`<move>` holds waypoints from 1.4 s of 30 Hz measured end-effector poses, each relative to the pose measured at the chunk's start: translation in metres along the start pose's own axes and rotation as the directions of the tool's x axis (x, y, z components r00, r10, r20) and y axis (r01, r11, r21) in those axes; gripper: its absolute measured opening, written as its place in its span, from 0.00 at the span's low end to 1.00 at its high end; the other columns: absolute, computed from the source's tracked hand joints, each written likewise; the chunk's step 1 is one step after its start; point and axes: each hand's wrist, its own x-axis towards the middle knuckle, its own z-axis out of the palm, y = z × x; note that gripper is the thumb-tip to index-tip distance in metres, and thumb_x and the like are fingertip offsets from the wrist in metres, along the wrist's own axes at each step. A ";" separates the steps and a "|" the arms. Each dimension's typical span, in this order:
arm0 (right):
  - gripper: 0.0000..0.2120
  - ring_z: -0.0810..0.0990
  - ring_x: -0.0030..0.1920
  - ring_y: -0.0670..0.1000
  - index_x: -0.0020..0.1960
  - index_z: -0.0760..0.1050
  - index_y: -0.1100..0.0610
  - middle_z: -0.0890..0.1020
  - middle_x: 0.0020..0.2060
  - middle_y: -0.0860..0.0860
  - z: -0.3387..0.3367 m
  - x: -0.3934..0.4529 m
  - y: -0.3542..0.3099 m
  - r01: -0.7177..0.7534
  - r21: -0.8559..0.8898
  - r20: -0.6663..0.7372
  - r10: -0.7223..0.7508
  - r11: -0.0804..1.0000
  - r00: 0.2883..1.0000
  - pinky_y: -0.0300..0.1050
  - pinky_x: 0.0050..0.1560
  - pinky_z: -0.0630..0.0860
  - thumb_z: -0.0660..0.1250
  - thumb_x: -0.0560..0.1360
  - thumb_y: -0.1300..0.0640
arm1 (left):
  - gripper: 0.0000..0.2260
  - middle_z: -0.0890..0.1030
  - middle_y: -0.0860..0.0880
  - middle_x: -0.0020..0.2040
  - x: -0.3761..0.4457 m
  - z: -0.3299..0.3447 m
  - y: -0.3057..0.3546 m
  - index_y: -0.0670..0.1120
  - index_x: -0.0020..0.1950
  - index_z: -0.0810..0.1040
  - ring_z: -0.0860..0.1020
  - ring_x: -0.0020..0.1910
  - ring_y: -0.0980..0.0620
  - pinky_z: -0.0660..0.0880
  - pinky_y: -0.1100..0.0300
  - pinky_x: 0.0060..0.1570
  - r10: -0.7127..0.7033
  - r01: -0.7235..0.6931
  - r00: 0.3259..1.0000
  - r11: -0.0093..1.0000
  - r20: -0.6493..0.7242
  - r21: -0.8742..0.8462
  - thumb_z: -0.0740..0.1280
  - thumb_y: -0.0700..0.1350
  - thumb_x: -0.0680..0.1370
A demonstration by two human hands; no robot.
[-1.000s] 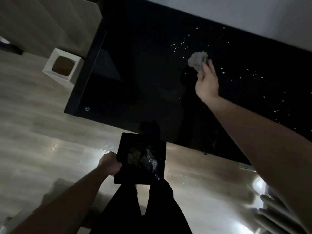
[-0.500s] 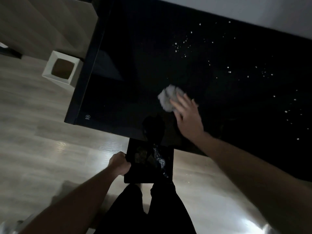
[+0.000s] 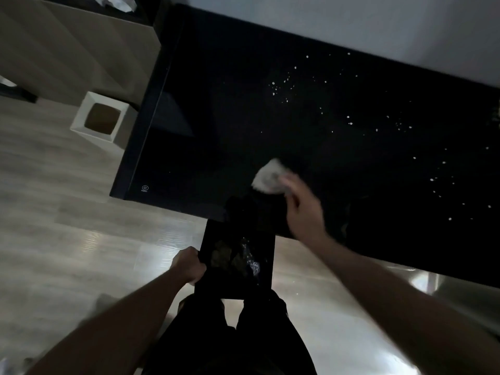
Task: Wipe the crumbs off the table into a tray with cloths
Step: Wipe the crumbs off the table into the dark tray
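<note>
A person's right hand (image 3: pixel 304 212) presses a crumpled pale cloth (image 3: pixel 267 175) against a glossy black counter (image 3: pixel 216 109) at the centre of the frame, near the counter's front edge, fingers closed over the wad. Just below that edge, the left hand (image 3: pixel 189 265) grips the left rim of a dark tray (image 3: pixel 266 255), held level over the wooden floor (image 3: pixel 67 226); some dim debris already lies in it. Pale crumbs (image 3: pixel 281 85) lie scattered across the counter toward the upper right, well apart from the cloth. The cloth looks soft and light, likely to bunch and shed, so a broad flat press should serve better than a pinch. The crumbs seem loose and apt to skitter on the slick surface. The tray appears stiff and light, and probably tips easily from a one-sided hold. A white bin (image 3: pixel 101 119) stands at left.
</note>
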 end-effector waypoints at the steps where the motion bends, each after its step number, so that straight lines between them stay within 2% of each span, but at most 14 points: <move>1: 0.21 0.71 0.74 0.44 0.70 0.78 0.55 0.77 0.71 0.48 -0.018 0.023 0.007 -0.032 -0.050 -0.059 0.029 0.998 0.998 0.42 0.78 0.64 0.60 0.82 0.69 | 0.03 0.78 0.49 0.33 0.001 0.003 -0.001 0.46 0.39 0.79 0.77 0.37 0.47 0.71 0.61 0.35 0.001 -0.001 1.000 1.000 -0.004 -0.002 0.66 0.40 0.70; 6: 0.21 0.69 0.76 0.50 0.75 0.73 0.57 0.75 0.74 0.54 -0.084 0.124 0.069 -0.131 -0.331 -0.213 0.061 0.935 0.975 0.40 0.79 0.60 0.58 0.83 0.64 | 0.05 0.77 0.50 0.32 0.008 0.013 -0.001 0.46 0.34 0.74 0.81 0.41 0.43 0.70 0.61 0.36 -0.008 0.008 1.000 1.000 -0.016 -0.023 0.65 0.39 0.69; 10: 0.25 0.63 0.80 0.60 0.78 0.69 0.57 0.68 0.78 0.57 -0.084 0.165 0.103 -0.189 -0.434 -0.146 0.138 0.881 0.980 0.60 0.80 0.59 0.56 0.81 0.59 | 0.08 0.76 0.50 0.31 0.013 0.017 -0.004 0.46 0.31 0.71 0.77 0.36 0.46 0.68 0.61 0.30 -0.025 0.023 0.999 0.998 -0.033 -0.059 0.64 0.38 0.70; 12: 0.25 0.60 0.80 0.62 0.79 0.68 0.52 0.66 0.79 0.55 -0.063 0.161 0.098 -0.224 -0.530 -0.109 0.196 0.818 0.975 0.65 0.77 0.59 0.57 0.82 0.60 | 0.08 0.77 0.49 0.30 0.015 0.017 -0.005 0.45 0.30 0.73 0.78 0.34 0.46 0.68 0.62 0.27 -0.031 0.028 0.999 0.996 -0.026 -0.081 0.64 0.38 0.69; 14: 0.26 0.61 0.79 0.63 0.78 0.68 0.52 0.68 0.78 0.56 -0.042 0.138 0.085 -0.135 -0.574 -0.063 0.121 0.808 0.991 0.67 0.76 0.61 0.57 0.81 0.59 | 0.07 0.78 0.49 0.30 0.015 0.015 -0.006 0.45 0.30 0.73 0.78 0.32 0.48 0.68 0.63 0.27 -0.029 0.027 0.999 0.996 -0.021 -0.084 0.65 0.38 0.69; 17: 0.23 0.68 0.76 0.63 0.74 0.74 0.56 0.72 0.75 0.58 -0.008 0.077 0.065 0.082 -0.490 0.026 -0.079 0.868 0.997 0.64 0.75 0.65 0.59 0.79 0.62 | 0.09 0.76 0.50 0.30 0.010 0.013 -0.010 0.46 0.30 0.73 0.77 0.33 0.48 0.69 0.62 0.30 -0.019 0.018 1.000 0.998 -0.015 -0.067 0.65 0.39 0.69; 19: 0.24 0.68 0.77 0.61 0.72 0.76 0.56 0.73 0.75 0.56 0.021 0.032 0.048 0.140 -0.410 0.082 -0.116 0.902 0.990 0.61 0.75 0.65 0.62 0.78 0.68 | 0.09 0.74 0.52 0.30 0.007 0.010 -0.012 0.47 0.31 0.72 0.76 0.37 0.46 0.70 0.61 0.37 -0.015 0.014 0.999 0.999 -0.028 -0.046 0.65 0.40 0.71; 21: 0.26 0.68 0.78 0.55 0.72 0.76 0.52 0.72 0.76 0.50 0.049 -0.015 0.027 0.108 -0.308 0.154 -0.063 0.945 0.986 0.61 0.75 0.65 0.62 0.78 0.70 | 0.09 0.73 0.52 0.30 0.004 0.006 -0.016 0.48 0.33 0.72 0.76 0.38 0.46 0.70 0.60 0.39 -0.009 0.008 1.000 0.999 -0.029 -0.038 0.66 0.40 0.72; 24: 0.26 0.69 0.75 0.43 0.73 0.76 0.46 0.70 0.76 0.38 0.078 -0.069 -0.004 0.033 -0.198 0.239 0.016 0.980 0.971 0.50 0.75 0.68 0.61 0.80 0.65 | 0.07 0.76 0.49 0.34 0.004 -0.001 -0.022 0.46 0.34 0.73 0.80 0.42 0.42 0.71 0.59 0.39 0.005 -0.005 1.000 1.000 -0.011 -0.024 0.66 0.42 0.72; 27: 0.24 0.73 0.73 0.41 0.73 0.76 0.46 0.74 0.74 0.39 0.082 -0.085 -0.027 0.005 -0.121 0.315 0.034 0.993 0.948 0.45 0.73 0.71 0.60 0.82 0.64 | 0.04 0.78 0.46 0.39 0.005 -0.007 -0.028 0.44 0.43 0.80 0.83 0.51 0.40 0.71 0.58 0.40 0.040 -0.040 0.999 0.999 -0.007 -0.009 0.67 0.43 0.73; 30: 0.21 0.75 0.71 0.41 0.70 0.79 0.50 0.78 0.71 0.44 0.065 -0.075 -0.034 -0.061 -0.030 0.230 0.066 0.998 0.971 0.43 0.74 0.70 0.62 0.82 0.65 | 0.10 0.78 0.46 0.40 0.006 -0.010 -0.032 0.40 0.49 0.84 0.83 0.52 0.40 0.71 0.58 0.40 0.041 -0.041 0.999 0.999 -0.006 0.004 0.66 0.43 0.74; 34: 0.19 0.76 0.70 0.41 0.70 0.79 0.50 0.80 0.69 0.45 0.021 -0.026 -0.028 -0.122 -0.007 0.037 0.123 0.992 0.992 0.40 0.73 0.70 0.63 0.83 0.65 | 0.05 0.78 0.46 0.38 0.008 -0.012 -0.035 0.43 0.42 0.81 0.84 0.51 0.40 0.72 0.58 0.40 0.014 -0.014 1.000 1.000 -0.002 -0.006 0.66 0.42 0.73; 40: 0.22 0.71 0.75 0.50 0.76 0.72 0.55 0.74 0.75 0.52 -0.032 0.110 0.002 -0.071 -0.164 -0.085 0.058 0.984 0.995 0.44 0.77 0.66 0.60 0.83 0.65 | 0.06 0.84 0.42 0.45 0.009 -0.005 -0.032 0.44 0.45 0.83 0.84 0.51 0.40 0.71 0.58 0.40 -0.047 0.045 0.998 0.998 -0.030 -0.036 0.66 0.42 0.73; 42: 0.23 0.69 0.77 0.50 0.77 0.71 0.53 0.72 0.77 0.52 -0.041 0.157 0.007 -0.090 -0.215 -0.083 0.074 0.973 0.994 0.40 0.77 0.62 0.59 0.84 0.65 | 0.09 0.85 0.42 0.48 0.006 -0.002 -0.030 0.43 0.49 0.84 0.84 0.52 0.41 0.71 0.59 0.40 -0.067 0.066 0.997 0.997 -0.035 -0.031 0.66 0.42 0.73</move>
